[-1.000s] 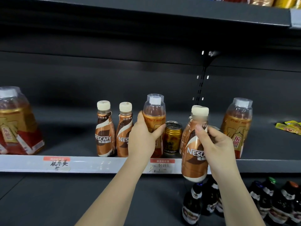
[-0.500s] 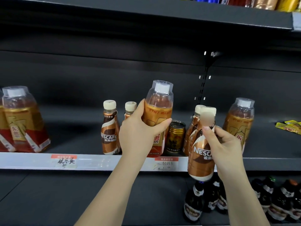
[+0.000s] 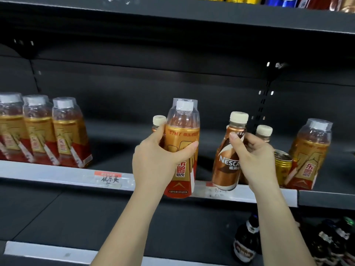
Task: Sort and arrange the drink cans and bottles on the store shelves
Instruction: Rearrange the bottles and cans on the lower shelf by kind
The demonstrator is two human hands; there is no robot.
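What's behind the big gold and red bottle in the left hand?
Behind the gold and red bottle, held by the left hand, a cream cap of a smaller bottle shows. The bottle and hand cover its body, so its label cannot be read.

This is a shop. Dark metal shelves point(image 3: 172, 22) carry rows of identical bottled drinks point(image 3: 69, 131), and the pale shelf-edge strip point(image 3: 57, 175) bears a handwritten price label point(image 3: 110, 178). More dark bottles point(image 3: 245, 242) crowd the shelf below.
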